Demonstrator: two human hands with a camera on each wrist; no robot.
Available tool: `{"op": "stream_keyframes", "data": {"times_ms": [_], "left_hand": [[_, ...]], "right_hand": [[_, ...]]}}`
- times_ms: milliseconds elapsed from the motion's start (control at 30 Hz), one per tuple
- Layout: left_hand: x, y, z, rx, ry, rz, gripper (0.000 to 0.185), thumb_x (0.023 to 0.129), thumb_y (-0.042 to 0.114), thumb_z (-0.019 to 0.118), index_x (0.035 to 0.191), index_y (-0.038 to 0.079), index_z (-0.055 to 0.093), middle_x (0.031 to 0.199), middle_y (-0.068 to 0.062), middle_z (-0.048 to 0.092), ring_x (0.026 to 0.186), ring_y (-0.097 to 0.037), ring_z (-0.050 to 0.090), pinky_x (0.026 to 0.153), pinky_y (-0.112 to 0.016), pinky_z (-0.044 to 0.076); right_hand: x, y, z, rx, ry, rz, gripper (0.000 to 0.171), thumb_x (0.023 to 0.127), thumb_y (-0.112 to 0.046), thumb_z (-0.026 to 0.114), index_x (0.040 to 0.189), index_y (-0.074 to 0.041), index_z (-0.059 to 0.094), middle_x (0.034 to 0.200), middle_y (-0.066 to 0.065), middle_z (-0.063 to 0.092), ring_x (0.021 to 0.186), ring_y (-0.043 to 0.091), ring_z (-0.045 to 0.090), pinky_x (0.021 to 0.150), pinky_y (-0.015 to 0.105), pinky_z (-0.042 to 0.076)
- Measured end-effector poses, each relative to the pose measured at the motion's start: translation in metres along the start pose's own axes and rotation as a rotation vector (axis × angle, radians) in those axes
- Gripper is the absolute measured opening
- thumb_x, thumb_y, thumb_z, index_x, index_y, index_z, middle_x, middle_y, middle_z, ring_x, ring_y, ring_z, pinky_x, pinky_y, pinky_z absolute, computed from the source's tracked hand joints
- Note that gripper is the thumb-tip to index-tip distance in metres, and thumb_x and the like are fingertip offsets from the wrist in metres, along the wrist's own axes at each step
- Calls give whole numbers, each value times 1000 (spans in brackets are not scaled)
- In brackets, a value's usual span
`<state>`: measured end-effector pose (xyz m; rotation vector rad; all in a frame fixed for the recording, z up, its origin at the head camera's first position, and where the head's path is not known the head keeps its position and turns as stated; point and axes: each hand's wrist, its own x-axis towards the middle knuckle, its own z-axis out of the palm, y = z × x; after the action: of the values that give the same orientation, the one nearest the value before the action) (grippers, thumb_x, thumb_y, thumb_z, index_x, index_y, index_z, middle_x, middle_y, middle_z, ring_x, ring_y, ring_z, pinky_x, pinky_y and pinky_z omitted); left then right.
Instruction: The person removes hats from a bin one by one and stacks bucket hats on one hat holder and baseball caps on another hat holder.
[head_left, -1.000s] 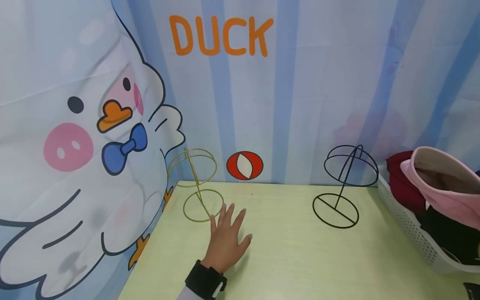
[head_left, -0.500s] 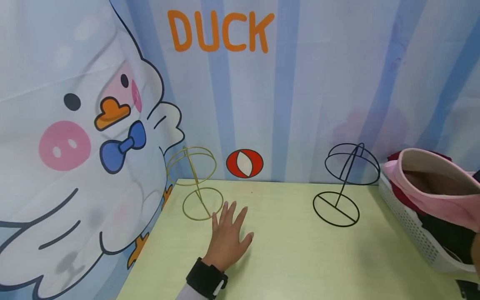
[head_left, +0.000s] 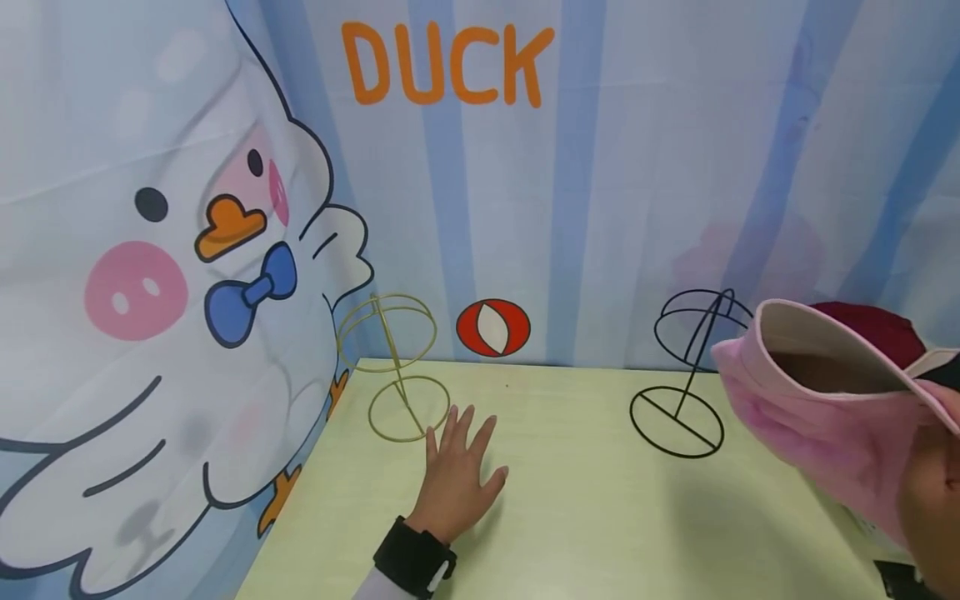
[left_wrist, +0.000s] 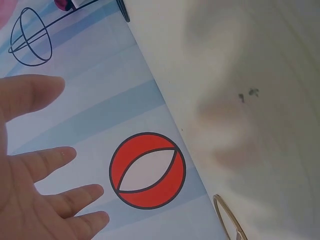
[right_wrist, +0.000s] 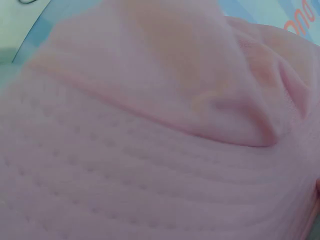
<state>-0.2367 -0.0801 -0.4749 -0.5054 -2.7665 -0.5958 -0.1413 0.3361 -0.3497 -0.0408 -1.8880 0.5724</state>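
Observation:
My left hand [head_left: 457, 475] lies flat on the pale green table [head_left: 585, 517], fingers spread, just right of the gold wire hat stand [head_left: 393, 375]. In the left wrist view the left hand [left_wrist: 35, 165] shows straight fingers. My right hand [head_left: 930, 500] at the right edge holds a pink hat [head_left: 825, 417], brim up, lifted above the table near the black wire hat stand [head_left: 686, 375]. The pink hat [right_wrist: 160, 130] fills the right wrist view. The right fingers are mostly hidden by the hat.
A cartoon duck curtain [head_left: 187, 250] with the word DUCK closes the left and back sides. A dark red hat [head_left: 877, 329] shows behind the pink one. A red oval mark [head_left: 492, 328] is printed on the curtain at the table's back edge.
The pink hat has risen out of the white basket at the right and moved left toward the black stand, with my right hand coming into view. The left hand stayed put.

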Motion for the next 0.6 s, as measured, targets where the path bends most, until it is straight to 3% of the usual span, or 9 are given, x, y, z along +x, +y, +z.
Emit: {"op": "stream_keyframes", "data": {"times_ms": [33,233,333,467,600], "left_hand": [[0,0,0,-1,-4,-3,64,96,39,65,153,18,44,161,-19,35,155,-42,18,119,-72,14],[0,0,-2,-10,-18,-6,65,96,39,65,153,17,44,161,-20,35,156,-42,17,118,-73,15],[0,0,-2,-9,-18,-5,65,96,38,66,153,17,44,160,-20,36,156,-43,17,118,-73,15],[0,0,0,4,-13,-3,65,96,39,66,153,17,44,160,-19,36,156,-42,18,118,-73,15],[1,0,1,6,-7,-4,65,96,39,66,153,18,44,160,-19,37,156,-41,18,118,-73,14]], "right_hand": [[-1,-3,0,-62,4,-11,41,105,-19,40,121,9,65,113,39,65,88,57,61,100,-1,28],[-8,-22,4,-112,-129,101,38,104,-16,41,127,3,65,115,30,67,86,51,62,87,-5,27],[-10,-28,6,-108,-146,47,39,103,-16,43,127,3,65,116,31,67,90,50,62,90,-5,26],[-18,-33,15,-74,-68,-58,38,104,-21,46,124,5,66,114,32,66,97,49,60,104,1,23],[-25,-37,25,-10,-32,-82,32,103,-15,51,120,6,68,111,31,66,95,45,58,106,3,25]]}}
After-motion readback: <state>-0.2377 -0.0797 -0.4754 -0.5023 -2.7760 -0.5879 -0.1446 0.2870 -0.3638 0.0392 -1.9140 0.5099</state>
